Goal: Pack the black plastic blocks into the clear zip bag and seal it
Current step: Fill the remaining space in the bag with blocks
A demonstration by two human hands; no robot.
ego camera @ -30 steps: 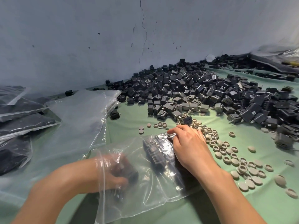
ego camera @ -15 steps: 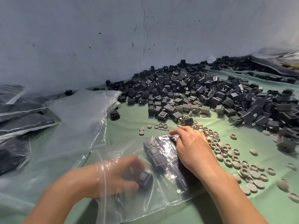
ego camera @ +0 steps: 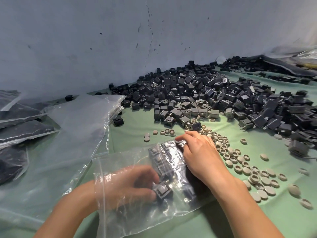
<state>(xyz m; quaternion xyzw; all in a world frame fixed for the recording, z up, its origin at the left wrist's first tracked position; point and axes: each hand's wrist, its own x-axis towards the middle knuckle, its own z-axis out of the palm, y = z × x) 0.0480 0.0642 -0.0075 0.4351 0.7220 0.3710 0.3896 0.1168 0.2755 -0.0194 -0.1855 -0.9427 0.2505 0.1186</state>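
A clear zip bag [ego camera: 120, 220] lies on the green table in front of me, its open mouth toward the left. My left hand [ego camera: 130, 184] is inside the bag and pinches a black plastic block [ego camera: 162, 190] between thumb and fingers. Several black blocks [ego camera: 161, 158] sit in rows in the bag's far end. My right hand [ego camera: 200, 152] rests on top of the bag from outside, fingers bent over the packed blocks. A big heap of loose black blocks [ego camera: 214, 100] covers the table behind.
Grey round caps [ego camera: 257, 176] lie scattered right of the bag. A stack of empty clear bags [ego camera: 77, 121] lies to the left, with filled dark bags [ego camera: 20, 131] beyond it. A lone block [ego camera: 118, 121] sits by the stack. A grey wall [ego camera: 120, 40] closes the back.
My left hand has pushed deeper into the bag, carrying the block rightward toward the packed rows. My right hand has stayed on the bag.
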